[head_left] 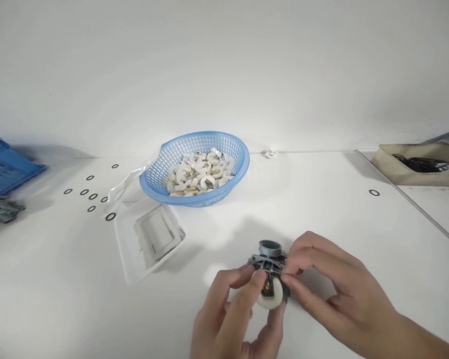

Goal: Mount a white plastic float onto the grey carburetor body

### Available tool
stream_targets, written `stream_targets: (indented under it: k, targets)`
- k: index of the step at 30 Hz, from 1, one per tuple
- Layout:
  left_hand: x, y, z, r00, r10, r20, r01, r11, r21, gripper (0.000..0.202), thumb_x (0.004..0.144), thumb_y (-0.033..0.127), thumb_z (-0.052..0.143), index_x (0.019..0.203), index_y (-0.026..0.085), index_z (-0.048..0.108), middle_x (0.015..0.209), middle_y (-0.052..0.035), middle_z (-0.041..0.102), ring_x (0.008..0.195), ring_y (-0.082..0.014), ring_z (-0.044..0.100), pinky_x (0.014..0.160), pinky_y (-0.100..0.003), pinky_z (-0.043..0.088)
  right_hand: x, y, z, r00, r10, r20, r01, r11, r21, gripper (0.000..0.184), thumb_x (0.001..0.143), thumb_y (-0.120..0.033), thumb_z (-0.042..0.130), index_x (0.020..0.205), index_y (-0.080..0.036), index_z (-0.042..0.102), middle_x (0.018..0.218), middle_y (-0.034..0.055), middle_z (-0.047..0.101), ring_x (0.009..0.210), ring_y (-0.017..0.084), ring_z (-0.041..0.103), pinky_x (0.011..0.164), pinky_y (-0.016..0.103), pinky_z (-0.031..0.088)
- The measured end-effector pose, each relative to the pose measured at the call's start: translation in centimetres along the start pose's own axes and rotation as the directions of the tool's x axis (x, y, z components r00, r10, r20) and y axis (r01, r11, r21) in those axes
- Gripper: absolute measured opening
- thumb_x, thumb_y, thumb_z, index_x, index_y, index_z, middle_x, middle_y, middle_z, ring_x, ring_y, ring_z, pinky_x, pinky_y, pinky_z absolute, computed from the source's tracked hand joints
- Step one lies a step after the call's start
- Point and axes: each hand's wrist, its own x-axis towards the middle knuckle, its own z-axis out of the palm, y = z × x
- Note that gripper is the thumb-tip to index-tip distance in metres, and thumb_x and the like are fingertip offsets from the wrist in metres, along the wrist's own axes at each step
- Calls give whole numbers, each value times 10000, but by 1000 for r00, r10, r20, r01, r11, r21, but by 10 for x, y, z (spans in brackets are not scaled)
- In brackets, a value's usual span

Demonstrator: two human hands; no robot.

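A small grey metal carburetor [270, 249] is tipped up in front of me, its round bore facing upward. My left hand [235, 314] grips it from the left and below, with the thumb pressed near the hinge of a white C-shaped float [273, 299]. Brass shows inside the float's opening. On the right side of the carburetor, my right hand [333, 284] pinches with thumb and forefinger at the hinge posts. A thin metal pin [276, 271] seems to run from there into those fingertips, though its end is hidden.
Behind stands a blue mesh basket [194, 200] full of white floats [198, 172]. A white tray [125, 249] sits to its left, near several black rubber rings [93, 196]. At far left are a blue crate [7, 167] and another carburetor [2, 209]. A beige box [407, 172] holds dark rings at right.
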Motion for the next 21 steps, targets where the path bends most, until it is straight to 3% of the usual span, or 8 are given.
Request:
stream_targets:
  k: [8, 15, 21]
  targets:
    - [4, 3, -6, 997, 5, 83, -6, 1000, 10, 386, 997, 73, 775, 1359, 207, 764, 1191, -91, 772, 991, -160, 813, 656, -193, 681, -1, 2, -2, 999, 19, 25, -20, 1000, 15, 136, 1122, -146, 655, 1092, -271, 701, 1014, 8, 669, 887, 161, 686, 735, 292, 582]
    - [3, 9, 2, 998, -58, -12, 58, 997, 42, 331, 971, 113, 760, 1285, 214, 791, 1092, -66, 766, 847, -123, 762, 547, -165, 623, -2, 2, -1, 998, 48, 29, -49, 998, 27, 132, 1125, -163, 639, 1066, -272, 685, 1009, 1, 663, 881, 157, 689, 734, 282, 584]
    - [1, 3, 2, 999, -44, 3, 44, 999, 19, 311, 1014, 141, 772, 1312, 226, 801, 1170, -77, 781, 845, -122, 765, 529, -173, 619, -1, 2, -1, 999, 35, 25, -36, 999, 29, 126, 1133, -174, 662, 1086, -279, 714, 998, -7, 664, 858, 141, 692, 724, 262, 580]
